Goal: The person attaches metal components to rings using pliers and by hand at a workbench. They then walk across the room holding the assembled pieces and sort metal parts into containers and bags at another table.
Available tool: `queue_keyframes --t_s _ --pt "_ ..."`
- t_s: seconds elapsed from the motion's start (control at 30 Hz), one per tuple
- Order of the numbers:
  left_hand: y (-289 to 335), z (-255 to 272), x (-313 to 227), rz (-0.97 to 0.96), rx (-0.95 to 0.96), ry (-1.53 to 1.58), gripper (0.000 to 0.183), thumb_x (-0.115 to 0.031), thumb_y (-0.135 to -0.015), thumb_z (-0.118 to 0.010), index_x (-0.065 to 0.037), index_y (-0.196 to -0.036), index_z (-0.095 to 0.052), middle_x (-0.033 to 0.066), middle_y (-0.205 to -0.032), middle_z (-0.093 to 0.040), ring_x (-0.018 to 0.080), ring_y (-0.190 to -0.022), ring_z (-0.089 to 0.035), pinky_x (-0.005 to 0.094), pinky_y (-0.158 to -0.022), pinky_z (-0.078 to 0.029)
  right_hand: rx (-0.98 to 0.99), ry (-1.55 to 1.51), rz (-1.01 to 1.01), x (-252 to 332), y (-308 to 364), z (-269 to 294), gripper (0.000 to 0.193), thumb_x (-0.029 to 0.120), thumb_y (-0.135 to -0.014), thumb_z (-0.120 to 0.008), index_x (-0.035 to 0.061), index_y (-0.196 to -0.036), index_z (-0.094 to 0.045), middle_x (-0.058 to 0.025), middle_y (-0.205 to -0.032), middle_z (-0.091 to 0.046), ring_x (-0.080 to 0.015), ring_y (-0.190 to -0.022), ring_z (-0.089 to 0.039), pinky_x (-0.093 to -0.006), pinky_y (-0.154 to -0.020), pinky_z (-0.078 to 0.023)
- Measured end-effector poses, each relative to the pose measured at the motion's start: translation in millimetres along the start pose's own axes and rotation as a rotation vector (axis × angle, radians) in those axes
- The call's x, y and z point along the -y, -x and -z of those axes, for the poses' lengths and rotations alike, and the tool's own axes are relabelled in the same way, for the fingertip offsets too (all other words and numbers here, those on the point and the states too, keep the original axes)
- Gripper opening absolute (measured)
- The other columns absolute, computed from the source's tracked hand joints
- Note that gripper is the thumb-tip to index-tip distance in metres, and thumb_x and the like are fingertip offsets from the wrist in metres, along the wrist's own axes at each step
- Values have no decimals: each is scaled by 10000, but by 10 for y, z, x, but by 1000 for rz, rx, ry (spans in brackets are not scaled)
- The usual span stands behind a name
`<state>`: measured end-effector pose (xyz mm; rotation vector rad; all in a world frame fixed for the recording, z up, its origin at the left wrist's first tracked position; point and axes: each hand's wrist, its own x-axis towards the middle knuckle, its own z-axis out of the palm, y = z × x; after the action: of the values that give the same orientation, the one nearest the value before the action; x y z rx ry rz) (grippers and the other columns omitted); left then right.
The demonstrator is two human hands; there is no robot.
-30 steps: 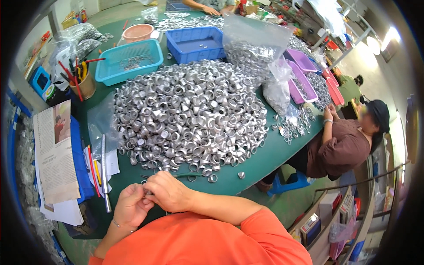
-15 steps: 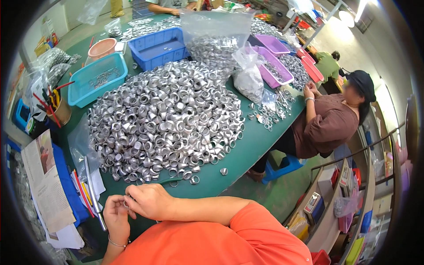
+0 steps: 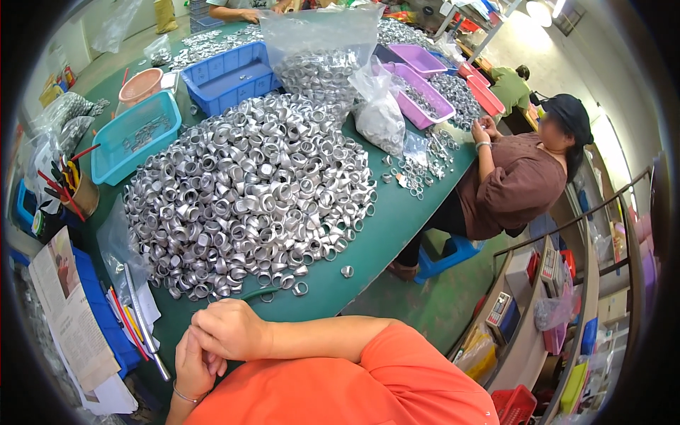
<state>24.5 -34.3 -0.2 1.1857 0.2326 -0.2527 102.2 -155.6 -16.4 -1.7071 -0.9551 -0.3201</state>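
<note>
The left hand (image 3: 191, 370) and right hand (image 3: 234, 329) press together, curled; whether they pinch anything, I cannot tell. The ring pile (image 3: 248, 198) lies on their far side, apparently for easy reach.

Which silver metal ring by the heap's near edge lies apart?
The lone silver metal ring, front right; the others lie left, nearer the silver ring heap.

Silvery metal rings (image 3: 248, 191) lie heaped in a broad mound, tilted every which way; a few sit loose beside it.
</note>
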Motion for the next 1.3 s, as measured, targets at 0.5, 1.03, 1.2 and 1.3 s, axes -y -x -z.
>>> queue_keyframes --t_s 0.5,1.03,1.2,1.3 --pt "-15 53 114 -150 -133 -304 385 -349 -984 -295 -35 -813 -440 -3 -602 -395 74 -443 -368 214 -409 -344 360 -80 -479 33 -77 43 234 238 -905 -439 37 -787 -455 -175 -592 -573 -377 -549 -565 -446 -488 -450" --pt "56 105 -58 34 179 351 355 -307 -972 -350 -49 -745 -437 0 -462 -332 86 -328 -291 249 -320 -340 51 -274 -90 -109 44 4 61 49 -845 -551 2 -823 -519 -113 -666 -539 -288 -565 -540 -351 -512 -441" --pt "154 111 -23 10 -10 303 283 -244 -947 -430 -5 -813 -503 41 -522 -394 106 -361 -332 294 -356 -387 229 -532 -474 -104 150 -25 98 95 -876 -554 8 -908 -521 -82 -747 -575 -139 -670 -576 -274 -585 -471" --pt "9 64 -30 51 -109 222 184 -126 -889 -521 37 -962 -566 57 -712 -501 113 -565 -461 273 -498 -432 178 -837 -979 -192 117 164 164 97 -880 -545 40 -1030 -514 -38 -837 -587 -70 -620 -510 -204 -522 -418"
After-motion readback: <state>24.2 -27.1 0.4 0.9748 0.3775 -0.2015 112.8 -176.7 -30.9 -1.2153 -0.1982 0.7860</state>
